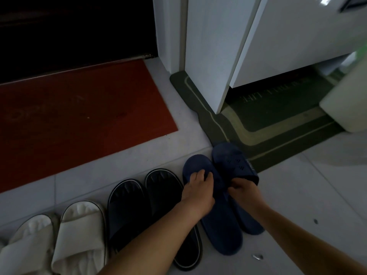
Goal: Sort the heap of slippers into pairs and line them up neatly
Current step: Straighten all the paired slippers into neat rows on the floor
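Your left hand (198, 192) rests on the strap of the left navy slipper (216, 219), fingers curled down over the top of it, gripping; your right hand (245, 192) is closed around the strap edge of the right navy slipper (234, 161), which sits tilted, its toe pointing toward 1 o'clock and lying over the corner of the green mat (278, 124). The two navy slippers touch along their inner sides, with the right one pushed further toward 12 o'clock than the left. At 9 o'clock from your hands stands the black pair (147, 203), side by side with toes toward 12 o'clock; your left forearm crosses over the nearer black slipper. Further toward 9 o'clock sits the cream pair (65, 231), also side by side, partly cut off at the lower edge of the view. All six slippers form a row on the pale tiled floor (317, 195). At 11 o'clock lies a red doormat (79, 116) before a dark doorway, and at 12 to 1 o'clock a white cabinet (258, 46) stands over the green mat
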`<state>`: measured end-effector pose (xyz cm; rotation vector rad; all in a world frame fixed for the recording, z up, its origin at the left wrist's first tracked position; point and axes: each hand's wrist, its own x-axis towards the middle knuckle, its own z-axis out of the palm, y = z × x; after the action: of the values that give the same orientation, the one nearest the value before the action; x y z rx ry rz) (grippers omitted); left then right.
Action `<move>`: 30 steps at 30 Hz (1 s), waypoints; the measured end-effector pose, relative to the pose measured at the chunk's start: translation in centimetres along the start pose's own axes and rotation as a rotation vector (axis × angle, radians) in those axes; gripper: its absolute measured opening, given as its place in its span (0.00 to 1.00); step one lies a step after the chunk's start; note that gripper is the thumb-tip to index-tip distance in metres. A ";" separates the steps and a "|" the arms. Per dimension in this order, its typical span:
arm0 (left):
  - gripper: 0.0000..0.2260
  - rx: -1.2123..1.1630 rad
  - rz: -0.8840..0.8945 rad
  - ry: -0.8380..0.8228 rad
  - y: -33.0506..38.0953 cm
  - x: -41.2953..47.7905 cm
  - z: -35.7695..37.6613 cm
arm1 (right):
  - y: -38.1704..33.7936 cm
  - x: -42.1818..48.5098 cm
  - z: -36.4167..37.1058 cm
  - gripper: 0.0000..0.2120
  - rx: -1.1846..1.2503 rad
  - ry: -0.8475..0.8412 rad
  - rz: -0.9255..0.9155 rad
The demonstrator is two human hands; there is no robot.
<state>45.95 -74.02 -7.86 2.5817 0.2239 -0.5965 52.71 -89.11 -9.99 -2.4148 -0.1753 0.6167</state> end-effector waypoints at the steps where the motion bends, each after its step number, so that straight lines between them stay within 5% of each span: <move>1: 0.34 -0.006 -0.008 0.000 0.1 -0.1 0.0 | 0.0 0.1 0.0 0.10 0.094 0.005 0.039; 4: 0.33 -0.011 -0.011 0.011 0.0 -0.4 0.0 | 0.2 0.7 0.7 0.19 0.353 0.069 0.163; 11: 0.33 -0.005 -0.015 -0.003 0.1 -0.6 -0.5 | -0.1 2.0 0.1 0.21 0.109 0.110 0.097; 16: 0.34 0.008 -0.015 0.000 0.5 -0.6 -0.3 | 0.5 1.5 0.5 0.27 0.171 0.135 0.067; 30: 0.35 0.036 0.003 0.004 -0.2 -0.4 -0.4 | 0.4 1.8 0.5 0.20 0.254 0.110 0.182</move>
<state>45.67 -73.70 -7.46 2.6175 0.2128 -0.6002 54.00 -88.62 -11.26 -2.2237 0.1622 0.5487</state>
